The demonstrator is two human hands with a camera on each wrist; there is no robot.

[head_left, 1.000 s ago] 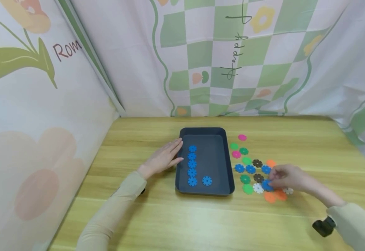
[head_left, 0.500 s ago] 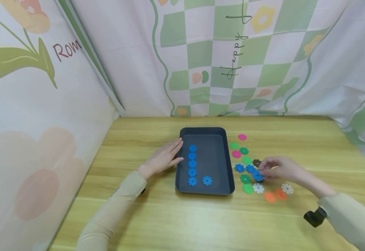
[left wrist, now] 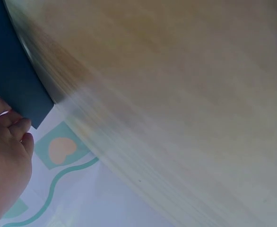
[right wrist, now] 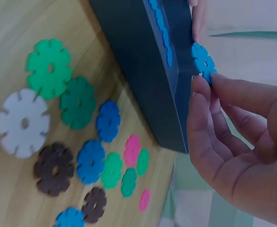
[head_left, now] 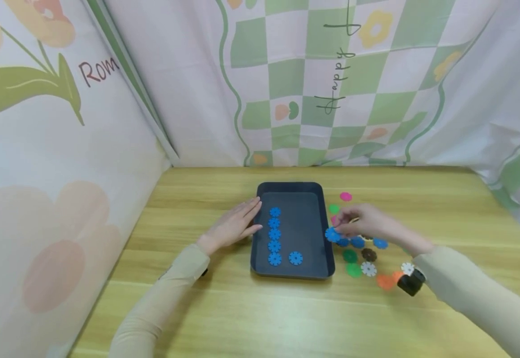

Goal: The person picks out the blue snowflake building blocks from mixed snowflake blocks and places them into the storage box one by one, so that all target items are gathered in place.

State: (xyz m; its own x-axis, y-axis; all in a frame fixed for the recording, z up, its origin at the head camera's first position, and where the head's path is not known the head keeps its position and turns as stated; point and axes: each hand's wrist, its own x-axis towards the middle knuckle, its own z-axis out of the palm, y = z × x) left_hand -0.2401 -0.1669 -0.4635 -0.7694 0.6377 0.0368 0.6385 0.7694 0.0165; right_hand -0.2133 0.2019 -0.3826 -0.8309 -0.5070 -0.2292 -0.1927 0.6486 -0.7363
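Note:
My right hand pinches a blue snowflake disc between thumb and fingertips, lifted near the right wall of a dark grey tray. My left hand rests against the tray's left edge with its fingers extended. Inside the tray, several blue discs form a column along the left side, and one more blue disc lies to the right of the column's lowest one. In the left wrist view, fingers touch the outside of the tray wall.
Loose notched discs lie on the wooden table right of the tray: blue ones, green, white, brown, orange and pink. A patterned curtain hangs behind the table.
My right hand has picked a blue disc out of the scattered pieces and carried it left and away from me to the tray's right edge. The left hand has stayed in place.

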